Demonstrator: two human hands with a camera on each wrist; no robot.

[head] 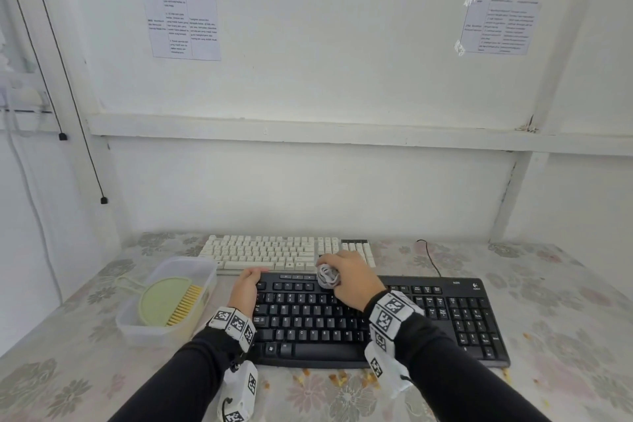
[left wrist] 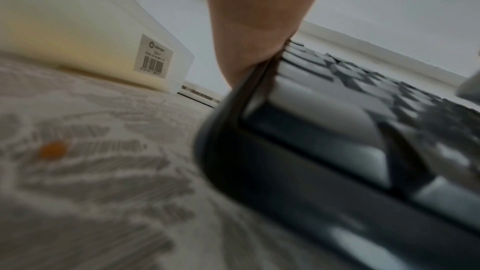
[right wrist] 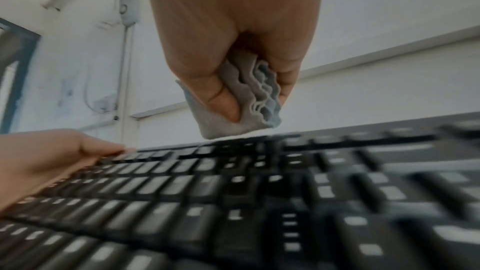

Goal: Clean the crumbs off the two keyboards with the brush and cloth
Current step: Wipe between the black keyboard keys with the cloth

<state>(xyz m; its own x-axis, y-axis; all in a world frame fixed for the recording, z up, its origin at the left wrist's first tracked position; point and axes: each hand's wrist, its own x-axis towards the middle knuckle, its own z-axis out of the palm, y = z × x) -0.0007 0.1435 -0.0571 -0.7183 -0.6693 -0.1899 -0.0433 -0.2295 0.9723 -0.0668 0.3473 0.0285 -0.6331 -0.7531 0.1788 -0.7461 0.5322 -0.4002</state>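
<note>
The black keyboard [head: 376, 319] lies near the front of the tabletop [head: 565, 301], with the white keyboard [head: 284, 252] just behind it, their long edges close together. The left hand [head: 247, 288] rests on the black keyboard's left end, fingers curled over its far-left corner. The right hand [head: 352, 279] grips a bunched grey cloth [head: 328, 276] between thumb and curled fingers, holding it at the function-key row near the middle of the board. To the right of both keyboards the flowered covering is open out to the table edge; a wall closes off the back. Yellow crumbs [head: 337, 377] lie along the front edge of the black keyboard. Left of the keyboards sits a clear plastic container [head: 135, 322], and inside it the green brush [head: 169, 300] lies with its yellow bristles toward the keyboards.
</note>
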